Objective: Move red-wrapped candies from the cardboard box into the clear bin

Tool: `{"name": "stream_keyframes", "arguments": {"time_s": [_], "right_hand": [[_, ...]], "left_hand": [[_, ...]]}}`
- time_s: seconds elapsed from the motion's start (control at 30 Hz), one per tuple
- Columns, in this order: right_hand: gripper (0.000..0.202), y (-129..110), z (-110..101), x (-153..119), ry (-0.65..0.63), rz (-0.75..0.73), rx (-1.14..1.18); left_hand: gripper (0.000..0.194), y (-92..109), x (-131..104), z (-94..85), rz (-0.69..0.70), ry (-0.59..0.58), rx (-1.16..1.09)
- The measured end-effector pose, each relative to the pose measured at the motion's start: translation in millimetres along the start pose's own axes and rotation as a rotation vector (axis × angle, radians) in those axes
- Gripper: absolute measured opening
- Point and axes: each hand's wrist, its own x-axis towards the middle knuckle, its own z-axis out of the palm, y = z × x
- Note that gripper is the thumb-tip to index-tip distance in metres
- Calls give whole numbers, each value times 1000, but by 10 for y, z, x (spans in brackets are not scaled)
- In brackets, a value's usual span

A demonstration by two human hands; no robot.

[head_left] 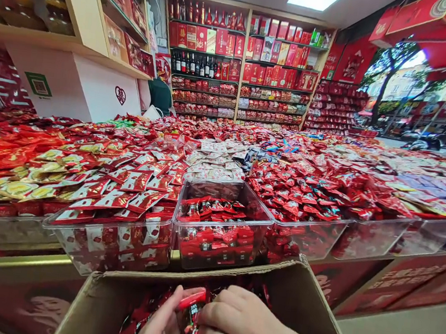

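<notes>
The left hand (162, 323) cups red packets (193, 312) inside the box (300, 297), and the right hand (234, 322) grips their side (perhaps so none slips), with the bin (225, 222) just beyond both.

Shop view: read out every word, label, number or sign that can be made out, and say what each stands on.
"囍": the heart-shaped wall sign.
"福", as far as I can tell: the hanging red box.
Too small or blurred: the characters on the red packet at the hands, the shelf boxes, the front panel, and the line under the green code sign.
</notes>
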Motion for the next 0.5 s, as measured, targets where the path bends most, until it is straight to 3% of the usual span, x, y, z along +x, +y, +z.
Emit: {"name": "stream_keyframes", "arguments": {"time_s": [0.07, 0.13, 0.23, 0.37, 0.5], "right_hand": [[23, 69, -329, 125, -73, 90, 66], [19, 244, -627, 289, -42, 160, 6], [12, 657, -857, 522, -67, 284, -158], [7, 1167, -783, 694, -383, 362, -210], [5, 1388, -618, 772, -669, 347, -285]], "left_hand": [[34, 16, -25, 56, -50, -46, -60], [34, 44, -53, 94, -83, -82, -88], [31, 71, -62, 100, -90, -96, -69], [33, 39, -13, 40, -97, -116, -58], [36, -19, 33, -16, -116, -113, -20]]}}
